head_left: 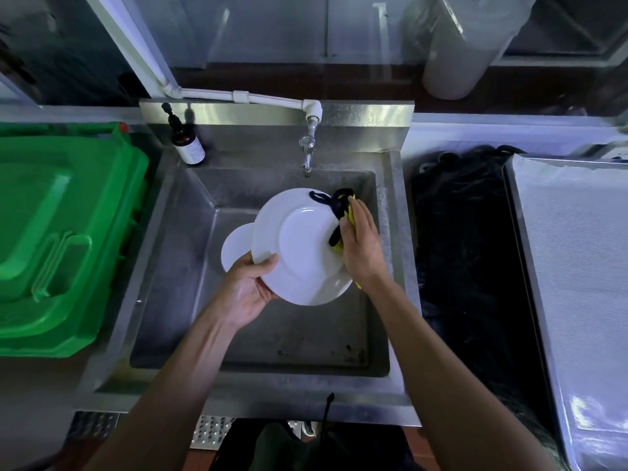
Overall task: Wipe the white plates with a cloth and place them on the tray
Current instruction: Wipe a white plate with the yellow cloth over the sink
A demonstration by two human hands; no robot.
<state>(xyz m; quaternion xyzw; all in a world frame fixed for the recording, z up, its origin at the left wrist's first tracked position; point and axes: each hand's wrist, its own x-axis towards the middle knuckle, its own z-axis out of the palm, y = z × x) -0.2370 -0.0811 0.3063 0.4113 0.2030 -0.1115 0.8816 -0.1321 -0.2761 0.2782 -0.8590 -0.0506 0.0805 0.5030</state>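
Far left sat a green plastic bin point(61, 232), its lid ribbed and glossy with a molded handle. Next to it we had the steel sink point(190, 368), a dull brushed square basin, with a dark glass pump bottle point(187, 144) on its back ledge and a chrome tap point(308, 154) fed by a white plastic pipe point(238, 95).

Over the basin our left hand point(246, 290) gripped the plate point(299, 246) by its lower-left rim, thumb curled over the top edge and fingers underneath. The plate was round, smooth, shiny white, tilted toward us. A second plate point(236, 246), same glossy white, peeked out behind it on the left; we couldn't tell if it rested on the sink floor.

Our right hand point(362, 246) pressed a yellow cloth point(350, 212) with dark trim against the plate's right rim, fingers laid fairly flat over the bunched-up fabric. A dark loop of it flopped onto the plate's upper edge.

Right of the sink lay a black stringy mat point(465, 253), then the tray point(577, 266), a flat metal rectangle with a fine mesh-like texture, bare where we could see it.
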